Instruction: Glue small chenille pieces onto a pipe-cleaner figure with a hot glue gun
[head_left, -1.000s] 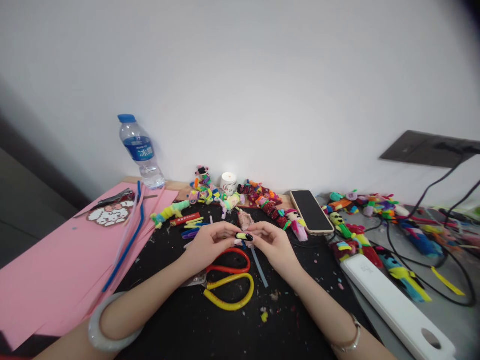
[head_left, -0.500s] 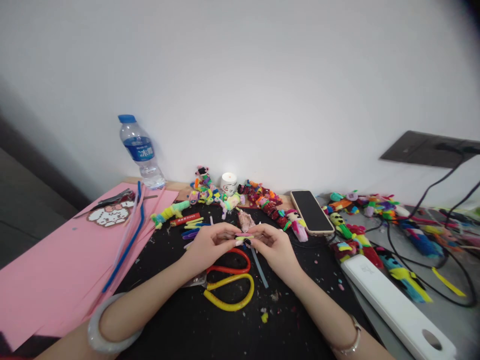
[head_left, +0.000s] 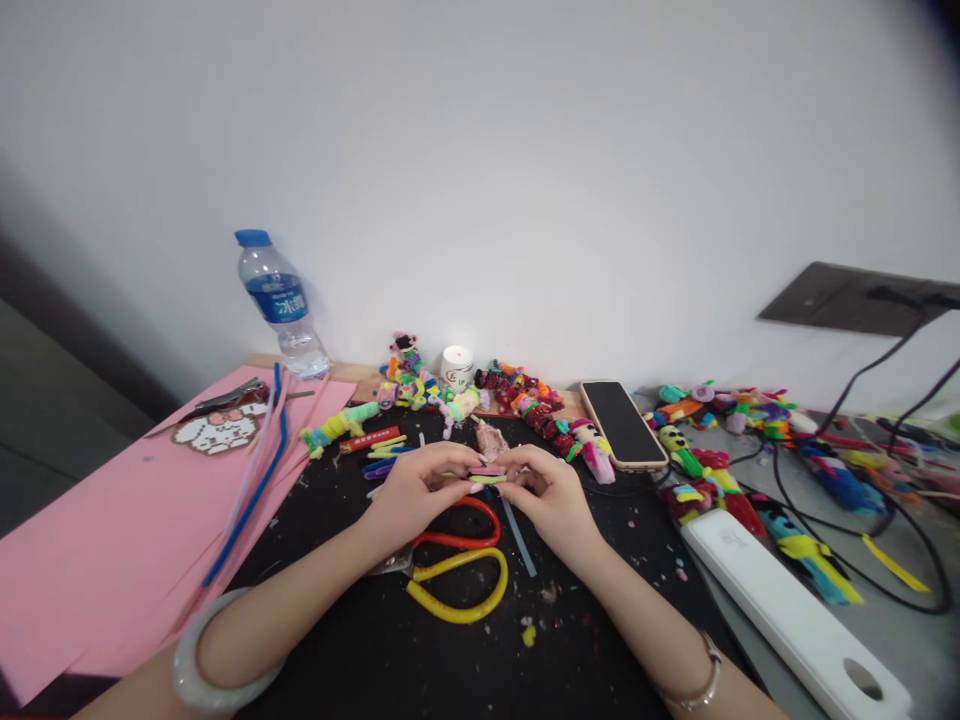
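Between my two hands is a small bundle of pipe cleaner pieces (head_left: 487,474), with pink and yellow-green strands showing. My left hand (head_left: 421,488) pinches the bundle's left end between thumb and fingers. At its right end, my right hand (head_left: 551,498) pinches it the same way. Just below my fingers lie scissors with one red handle (head_left: 476,522) and one yellow handle (head_left: 459,598); their blades are hidden. A flat grey-blue strip (head_left: 519,538) lies under my right hand. Cut yellow and purple pipe cleaners (head_left: 384,458) are by my left fingers.
Fuzzy pipe cleaner dolls (head_left: 525,395) line the back, near a white cup (head_left: 456,368) and a phone (head_left: 624,425). Pink paper (head_left: 135,500) and a water bottle (head_left: 281,305) are left. At right are a white bar (head_left: 795,610), more dolls (head_left: 806,555) and black cables (head_left: 806,515).
My right fingers have shifted slightly, so more of the pink and yellow-green strands shows between my hands. Everything else lies as before.
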